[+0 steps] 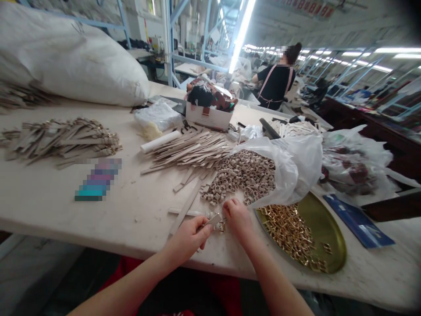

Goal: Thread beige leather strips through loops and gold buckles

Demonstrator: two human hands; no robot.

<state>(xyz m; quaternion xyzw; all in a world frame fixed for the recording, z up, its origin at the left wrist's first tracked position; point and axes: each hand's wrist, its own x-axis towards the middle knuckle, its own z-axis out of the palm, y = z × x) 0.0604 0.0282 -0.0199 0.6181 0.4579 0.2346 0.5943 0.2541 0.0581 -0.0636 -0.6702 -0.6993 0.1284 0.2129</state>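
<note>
My left hand pinches a beige strap between thumb and fingers, its tip pointing right. Just beyond that tip lies a gold buckle, beside another light strap flat on the table. My right hand is curled at the near edge of a heap of small beige strap loops; its fingertips are drawn together, and whatever they may hold is hidden. Right of that hand, a round gold-coloured tray carries a pile of gold buckles.
Behind my hands lie stacked beige straps and a plastic bag around the loops. Buckled straps form a pile at left. A blue packet is at right, a white box farther back. A person works in the background.
</note>
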